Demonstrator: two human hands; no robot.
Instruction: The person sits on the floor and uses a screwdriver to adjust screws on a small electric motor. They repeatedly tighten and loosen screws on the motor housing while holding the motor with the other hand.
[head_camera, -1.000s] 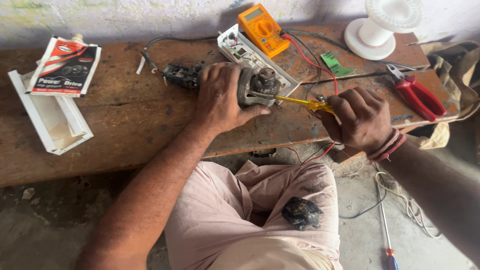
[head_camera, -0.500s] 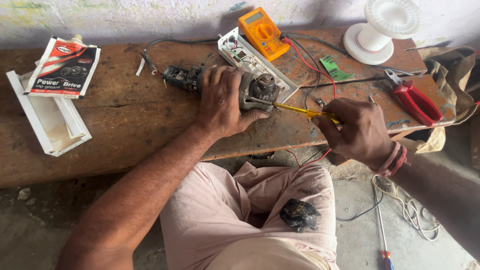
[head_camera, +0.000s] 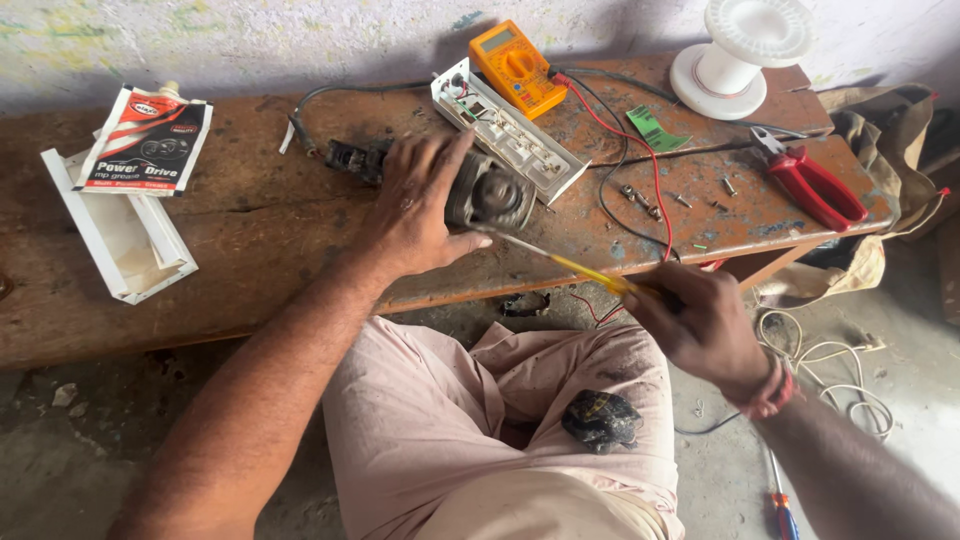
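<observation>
My left hand clamps a dark grey motor body down on the brown wooden bench. A black cable end of the motor sticks out past my fingers to the left. My right hand grips a yellow-handled screwdriver by its handle, off the bench's front edge. The screwdriver's thin shaft runs up and left, and its tip touches the motor's open round end.
On the bench sit an orange multimeter with red and black leads, a white switch panel, red-handled pliers, a white spool, loose screws, a white tray and a pouch. A black part rests on my lap.
My right hand has drawn back toward me and lower, off the bench edge, so the screwdriver now reaches the motor at a longer slant. My left hand keeps its hold.
</observation>
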